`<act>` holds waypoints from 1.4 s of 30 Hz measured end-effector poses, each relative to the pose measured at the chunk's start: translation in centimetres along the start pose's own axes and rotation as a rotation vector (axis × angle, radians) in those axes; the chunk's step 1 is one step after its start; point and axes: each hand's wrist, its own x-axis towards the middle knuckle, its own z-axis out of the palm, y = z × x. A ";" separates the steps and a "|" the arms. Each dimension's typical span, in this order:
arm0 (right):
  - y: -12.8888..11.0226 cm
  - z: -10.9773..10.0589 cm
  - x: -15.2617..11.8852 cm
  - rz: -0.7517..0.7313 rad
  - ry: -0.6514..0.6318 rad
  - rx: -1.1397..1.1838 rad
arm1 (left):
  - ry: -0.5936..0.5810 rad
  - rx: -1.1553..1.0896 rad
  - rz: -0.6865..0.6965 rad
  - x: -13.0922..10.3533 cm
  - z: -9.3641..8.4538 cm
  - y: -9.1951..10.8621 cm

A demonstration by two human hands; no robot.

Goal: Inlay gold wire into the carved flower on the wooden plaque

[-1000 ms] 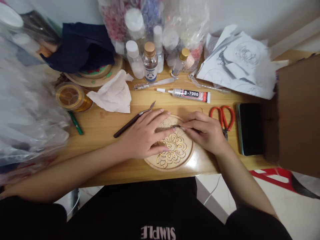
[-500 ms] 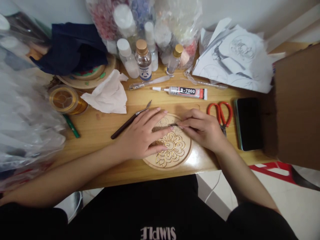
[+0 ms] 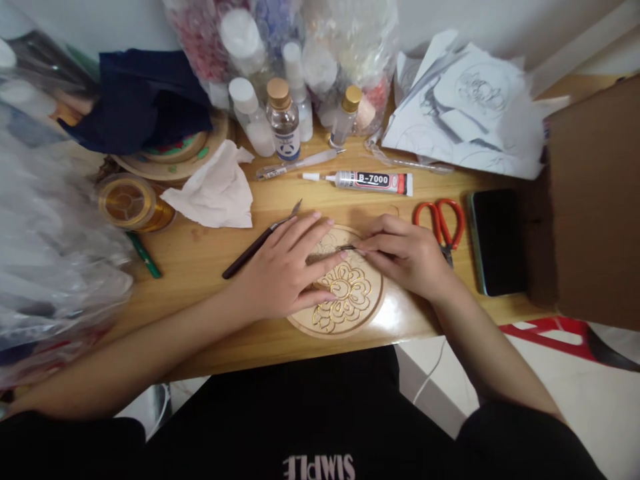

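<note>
A round wooden disc [image 3: 377, 303] lies on the table, bearing a flower outlined in gold wire [image 3: 341, 289]. Pencil-like lines show on its far part. My left hand [image 3: 283, 270] rests on the disc's left side with fingers spread, the index fingertip near the tool tip. On the far right of the disc, my right hand [image 3: 407, 257] pinches slim metal tweezers [image 3: 346, 248], their tips down at the drawn lines; most of their length is hidden by the fingers. A dark-handled craft knife [image 3: 250, 255] lies just left of my left hand, and red-handled scissors [image 3: 440, 223] lie beyond my right.
A B-7000 glue tube [image 3: 373, 181], a clear pen [image 3: 300, 164] and small bottles [image 3: 285, 127] stand or lie behind. A gold wire spool [image 3: 130, 203] and a crumpled tissue [image 3: 215, 190] are at left. A phone [image 3: 497, 243] and a cardboard box [image 3: 595, 207] border the right.
The view has shifted slightly. Both hands keep nearly the same place on the disc, with the tweezers' tips moved very little.
</note>
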 end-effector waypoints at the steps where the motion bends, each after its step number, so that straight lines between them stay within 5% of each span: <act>1: 0.0 0.0 0.0 -0.006 0.001 0.002 | -0.005 0.021 0.006 0.1 -0.2 0.1; 42: 0.1 -0.4 0.1 -0.002 -0.041 -0.061 | 0.068 -0.080 -0.034 -0.3 0.7 -0.4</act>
